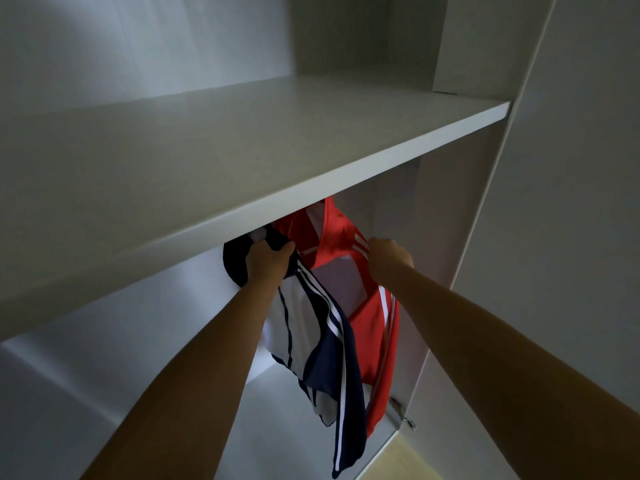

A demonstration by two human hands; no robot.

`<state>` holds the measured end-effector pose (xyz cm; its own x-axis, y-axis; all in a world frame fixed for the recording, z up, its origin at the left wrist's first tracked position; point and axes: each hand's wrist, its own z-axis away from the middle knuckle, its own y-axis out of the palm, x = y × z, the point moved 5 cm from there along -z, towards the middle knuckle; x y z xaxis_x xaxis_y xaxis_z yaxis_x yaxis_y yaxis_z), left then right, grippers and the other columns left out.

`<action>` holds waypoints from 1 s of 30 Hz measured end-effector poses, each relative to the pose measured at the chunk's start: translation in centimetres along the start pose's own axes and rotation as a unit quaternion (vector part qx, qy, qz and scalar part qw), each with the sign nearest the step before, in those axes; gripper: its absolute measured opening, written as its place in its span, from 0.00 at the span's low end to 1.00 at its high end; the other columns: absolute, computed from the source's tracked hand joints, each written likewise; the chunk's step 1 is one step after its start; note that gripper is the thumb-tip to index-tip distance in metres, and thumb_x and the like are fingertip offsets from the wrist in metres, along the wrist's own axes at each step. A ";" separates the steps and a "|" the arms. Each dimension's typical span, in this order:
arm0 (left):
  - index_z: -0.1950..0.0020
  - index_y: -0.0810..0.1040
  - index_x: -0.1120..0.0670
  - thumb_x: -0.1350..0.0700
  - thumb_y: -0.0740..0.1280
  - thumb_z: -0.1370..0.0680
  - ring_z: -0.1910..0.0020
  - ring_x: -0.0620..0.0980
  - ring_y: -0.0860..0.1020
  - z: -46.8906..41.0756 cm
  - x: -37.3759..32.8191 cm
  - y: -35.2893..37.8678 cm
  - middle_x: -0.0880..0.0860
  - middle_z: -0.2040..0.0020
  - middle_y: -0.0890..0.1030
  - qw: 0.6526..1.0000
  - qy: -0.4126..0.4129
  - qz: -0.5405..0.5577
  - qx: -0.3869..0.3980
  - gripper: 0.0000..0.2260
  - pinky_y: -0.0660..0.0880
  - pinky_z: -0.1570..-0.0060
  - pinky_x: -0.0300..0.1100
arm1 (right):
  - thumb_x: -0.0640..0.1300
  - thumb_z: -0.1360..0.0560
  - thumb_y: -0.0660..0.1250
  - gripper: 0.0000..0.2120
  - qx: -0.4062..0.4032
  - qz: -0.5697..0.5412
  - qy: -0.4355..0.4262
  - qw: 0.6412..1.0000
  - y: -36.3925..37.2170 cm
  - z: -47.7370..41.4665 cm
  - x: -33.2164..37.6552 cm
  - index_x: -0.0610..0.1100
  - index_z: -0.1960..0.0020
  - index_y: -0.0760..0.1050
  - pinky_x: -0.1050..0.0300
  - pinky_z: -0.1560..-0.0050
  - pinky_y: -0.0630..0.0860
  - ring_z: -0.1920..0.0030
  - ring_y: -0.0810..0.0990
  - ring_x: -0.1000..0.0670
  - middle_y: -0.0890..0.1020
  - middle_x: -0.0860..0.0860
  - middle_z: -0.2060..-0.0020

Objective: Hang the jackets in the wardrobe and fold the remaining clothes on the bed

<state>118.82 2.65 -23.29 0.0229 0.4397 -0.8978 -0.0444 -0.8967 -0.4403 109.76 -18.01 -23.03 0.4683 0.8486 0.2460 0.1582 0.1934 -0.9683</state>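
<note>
"Jackets, count and place?"

"Two, both inside the wardrobe [450, 244], in the compartment under the white shelf [242, 150]. The shelf's front edge hides what they hang from."

"Item one, leftmost?"

"Navy jacket [329, 355]: white panels, white stripes down the sleeve, hanging limp. Left hand [268, 263] is clamped on its bunched top just beneath the shelf, fingers curled round the dark cloth."

"Item two?"

"Red jacket [369, 327]: white stripes on shoulder and sleeve, a pale panel on its body. It touches the navy one on its right side and sits partly behind it."

"Right hand?"

"Right hand [389, 258] is at the red shoulder, fingertips drawn together in a pinch on the striped cloth."

"Further right?"

"Metal hinge [401, 412] low on the wardrobe's side panel, just beside the red hem. Pale wooden floor [408, 460] shows at the bottom."
</note>
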 end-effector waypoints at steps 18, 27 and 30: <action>0.46 0.77 0.57 0.63 0.71 0.27 0.45 0.46 0.75 33.6 -4.1 8.8 0.51 0.45 0.78 0.937 0.310 -0.009 0.161 0.11 0.68 0.45 0.29 | 0.41 0.21 0.62 0.11 -0.125 -0.334 0.061 0.932 -5.2 30.8 -18.2 0.47 0.40 0.75 0.71 0.51 0.73 0.48 0.77 0.58 0.77 0.54 0.43; 0.49 0.77 0.50 0.61 0.70 0.26 0.48 0.35 0.75 61.3 -10.3 23.2 0.42 0.50 0.78 0.813 0.405 0.054 0.416 0.09 0.70 0.46 0.28 | 0.38 0.22 0.63 0.09 -0.275 -0.354 0.276 0.850 -12.4 56.4 -40.5 0.49 0.49 0.78 0.75 0.64 0.69 0.58 0.77 0.68 0.80 0.60 0.55; 0.50 0.77 0.51 0.62 0.69 0.26 0.47 0.34 0.74 71.3 -12.3 26.8 0.42 0.50 0.77 0.759 0.428 0.076 0.484 0.08 0.67 0.47 0.25 | 0.39 0.23 0.63 0.08 -0.331 -0.341 0.353 0.806 -13.6 66.6 -46.2 0.51 0.51 0.78 0.75 0.62 0.70 0.58 0.78 0.64 0.81 0.59 0.59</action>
<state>46.09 -23.26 -24.16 0.5671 -0.2302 -0.7908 -0.8151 -0.2950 -0.4987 28.11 -27.11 -24.14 0.4169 0.1179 0.9013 0.9079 -0.0067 -0.4191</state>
